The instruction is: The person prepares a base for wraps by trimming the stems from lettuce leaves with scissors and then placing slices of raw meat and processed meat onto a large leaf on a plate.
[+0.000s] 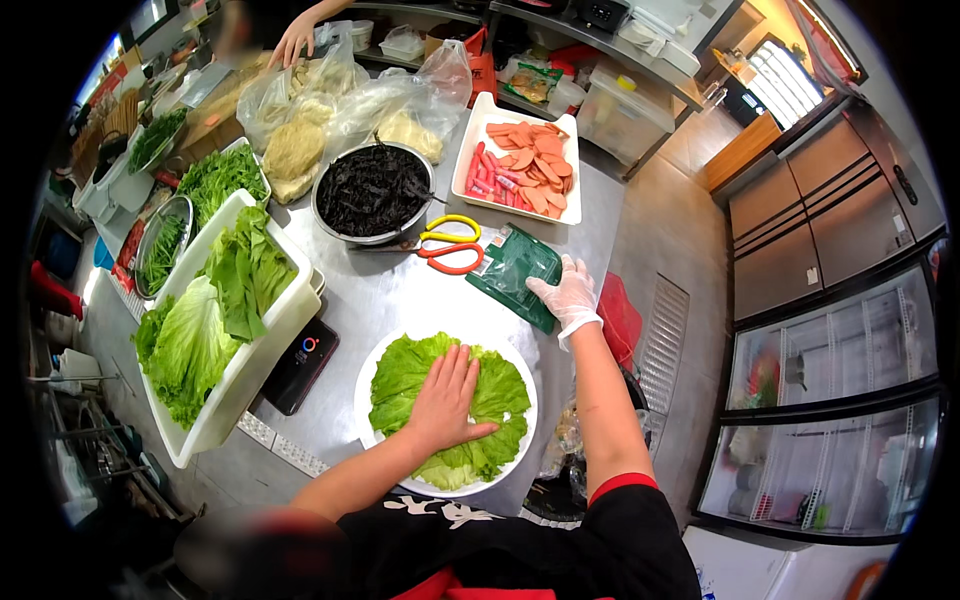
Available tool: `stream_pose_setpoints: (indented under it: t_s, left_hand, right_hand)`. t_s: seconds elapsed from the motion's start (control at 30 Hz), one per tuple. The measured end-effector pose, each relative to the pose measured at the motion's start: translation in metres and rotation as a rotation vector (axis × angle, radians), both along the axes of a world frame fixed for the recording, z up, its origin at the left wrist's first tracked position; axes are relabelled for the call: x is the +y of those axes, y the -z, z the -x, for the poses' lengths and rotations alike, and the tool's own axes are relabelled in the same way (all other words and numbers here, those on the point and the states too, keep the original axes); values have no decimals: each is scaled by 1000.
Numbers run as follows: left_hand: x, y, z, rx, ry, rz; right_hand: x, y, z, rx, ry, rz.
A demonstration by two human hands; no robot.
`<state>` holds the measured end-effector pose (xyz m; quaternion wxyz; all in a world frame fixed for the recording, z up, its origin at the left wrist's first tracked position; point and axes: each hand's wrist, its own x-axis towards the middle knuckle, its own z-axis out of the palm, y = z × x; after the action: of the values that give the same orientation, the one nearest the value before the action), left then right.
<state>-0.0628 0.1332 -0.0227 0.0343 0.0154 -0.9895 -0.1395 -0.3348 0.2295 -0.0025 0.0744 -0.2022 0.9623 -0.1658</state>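
My bare left hand [448,397] lies flat, palm down, on green lettuce leaves [405,375]. The leaves are spread over a round white plate [365,409] in front of me. Farther right, my right hand [566,296] wears a clear disposable glove. Its thumb touches the edge of a dark green plastic packet [517,270] lying on the steel table, and its fingers are spread. Beyond the plate lie scissors [452,246] with one yellow and one red handle loop, their blades against a metal bowl [330,225] of dark shredded seaweed-like food [375,187].
Left of the plate are a black smartphone [301,367] and a tilted white tub [289,311] of lettuce. A white tray [459,180] holds sliced sausage and red-wrapped sticks. Plastic bags of noodles [296,150] sit at the back, near another person's hand [296,39]. Glass-door fridges [832,345] stand right.
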Motion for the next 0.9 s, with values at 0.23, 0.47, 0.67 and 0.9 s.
stream_pose_setpoints:
  t_s: [0.23,0.47,0.67,0.9]
  left_hand:
    - [0,-3,0,-45,1,29]
    - [0,-1,0,-59,4,38]
    - [2,-1,-1,-69,-8,21]
    - [-7,-7,-1,-1,-13,-208]
  right_hand:
    - [-35,28,-13,367,-361,29]
    - [-7,55,31,292,5,65]
    - [7,25,25,232,-113,-41]
    - [13,27,27,-11,91,32]
